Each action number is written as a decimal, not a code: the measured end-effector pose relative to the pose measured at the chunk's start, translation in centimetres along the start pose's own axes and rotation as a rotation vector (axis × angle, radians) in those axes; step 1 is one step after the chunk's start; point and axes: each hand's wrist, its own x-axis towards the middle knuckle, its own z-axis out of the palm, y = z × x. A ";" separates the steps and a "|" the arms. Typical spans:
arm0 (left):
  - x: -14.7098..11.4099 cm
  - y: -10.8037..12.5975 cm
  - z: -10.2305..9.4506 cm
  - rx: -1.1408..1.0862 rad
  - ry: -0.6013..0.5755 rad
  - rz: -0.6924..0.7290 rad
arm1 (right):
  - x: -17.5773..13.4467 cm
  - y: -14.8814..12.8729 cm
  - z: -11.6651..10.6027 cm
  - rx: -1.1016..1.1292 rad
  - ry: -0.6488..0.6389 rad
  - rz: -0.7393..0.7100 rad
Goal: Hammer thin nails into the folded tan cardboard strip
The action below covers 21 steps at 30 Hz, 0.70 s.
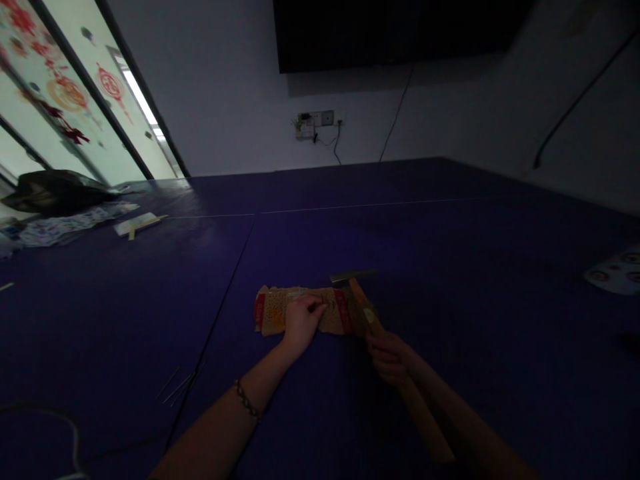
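A flat brown cardboard piece (pixel 273 313) with red bands lies on the dark blue table (pixel 450 220). My left hand (pixel 301 322) rests on its middle with fingertips pinched together, as if on something small that I cannot make out. My right hand (pixel 389 357) grips the wooden handle of a hammer (pixel 361 298). The hammer's metal head hangs just above the cardboard's right end.
Thin metal rods or nails (pixel 176 385) lie on the table at the lower left. A white box with a wooden stick (pixel 136 225), papers and a dark bag (pixel 55 190) sit at the far left. A patterned sheet (pixel 616 272) lies at the right edge.
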 end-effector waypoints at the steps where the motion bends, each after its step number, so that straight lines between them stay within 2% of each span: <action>1: 0.0 0.0 0.0 -0.005 0.001 -0.002 | 0.0 0.0 0.0 -0.002 0.000 -0.001; 8: 0.1 0.0 0.0 -0.009 0.029 -0.022 | -0.1 -0.1 0.6 -0.008 0.017 -0.012; 21: 0.0 0.0 0.0 0.022 -0.003 -0.002 | 0.0 0.1 0.5 -0.019 0.067 -0.010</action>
